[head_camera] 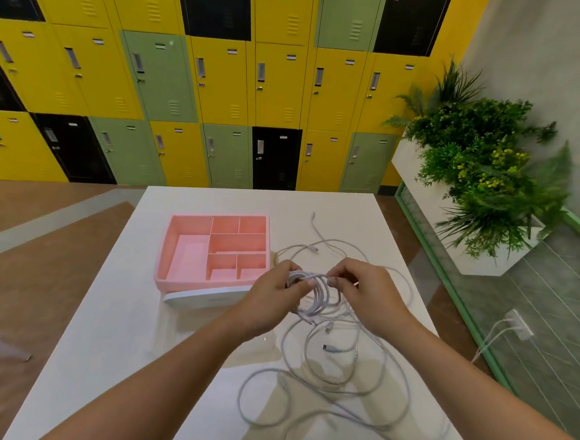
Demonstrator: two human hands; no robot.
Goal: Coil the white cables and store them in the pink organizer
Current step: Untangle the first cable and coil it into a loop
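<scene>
Both hands, the left hand [273, 296] and right hand [362, 290], are pinching a small coil of thin white cable [316, 295] above the white surface [131, 311], just beside the empty pink plastic organizer [192, 220]. Loops should stay even and tight while loose white cables [321, 387] are lying below.

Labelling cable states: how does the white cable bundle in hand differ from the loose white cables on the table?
The white cable bundle is tight stacked loops; the loose white cables sprawl in wide tangled loops. The left hand and right hand hold the bundle; the loose cables lie on the white table. Both thin, white.
</scene>
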